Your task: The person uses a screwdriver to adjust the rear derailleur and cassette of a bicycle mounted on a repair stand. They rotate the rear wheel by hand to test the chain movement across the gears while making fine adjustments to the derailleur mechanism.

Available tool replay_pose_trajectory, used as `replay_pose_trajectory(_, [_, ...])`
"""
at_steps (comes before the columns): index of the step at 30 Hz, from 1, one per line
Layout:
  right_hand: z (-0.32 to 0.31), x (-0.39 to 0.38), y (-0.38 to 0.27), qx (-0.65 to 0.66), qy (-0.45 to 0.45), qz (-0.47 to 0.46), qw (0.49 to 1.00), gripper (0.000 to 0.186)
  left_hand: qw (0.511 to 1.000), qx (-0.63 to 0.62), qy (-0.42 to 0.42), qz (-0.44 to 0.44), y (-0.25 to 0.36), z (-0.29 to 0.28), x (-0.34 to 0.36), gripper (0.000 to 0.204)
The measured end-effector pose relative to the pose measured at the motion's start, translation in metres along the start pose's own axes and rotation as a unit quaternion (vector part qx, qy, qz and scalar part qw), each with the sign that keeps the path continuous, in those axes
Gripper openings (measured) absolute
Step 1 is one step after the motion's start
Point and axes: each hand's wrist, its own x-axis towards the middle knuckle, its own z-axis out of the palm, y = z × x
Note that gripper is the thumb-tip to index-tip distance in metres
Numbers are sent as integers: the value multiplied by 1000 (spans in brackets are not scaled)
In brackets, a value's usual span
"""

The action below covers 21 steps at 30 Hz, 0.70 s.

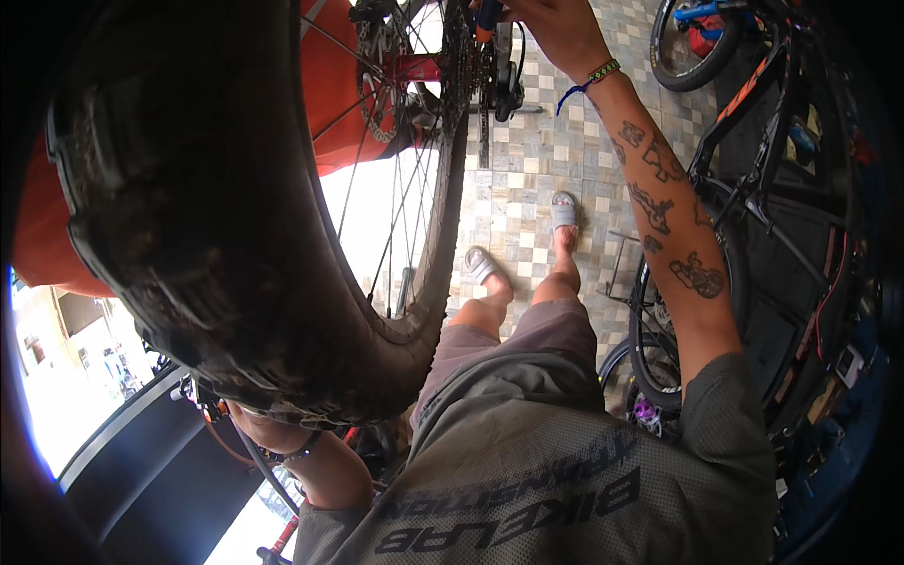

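Observation:
A bicycle wheel with a thick knobby tyre [188, 217] fills the left of the head view. Its spokes run to a red hub [419, 68], with a brake disc [374, 89] on the left and a cassette [460, 61] on the right. The rear derailleur [508, 89] hangs beside the cassette. At the top edge, my right hand [557, 30] is closed round a slim blue-and-orange tool [486, 21] next to the cassette; its far end is out of sight. My left hand [268, 430] is at the tyre's lower edge, fingers hidden behind it.
Another bicycle with a black-and-orange frame [739, 113] stands close on my right. Beyond it are a further wheel [697, 47] and dark panels. An orange-red cloth or sheet [330, 85] hangs behind the wheel. My feet stand on checkered tiles [518, 151].

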Motion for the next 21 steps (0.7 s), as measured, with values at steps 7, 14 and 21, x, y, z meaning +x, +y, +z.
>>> replay_pose_trajectory(7, [4,-7,-4,14,2,-22,1000,67,993,27,116,9,-4,-5,-12,39])
replay_pose_trajectory(14, [-1,-46,7,-83,48,81,992,44,976,164,140,12,-10,-2,-21,64])
replay_pose_trajectory(21, [32,-87,23,-203,81,105,970,26,981,152,119,-20,-8,42,10,70])
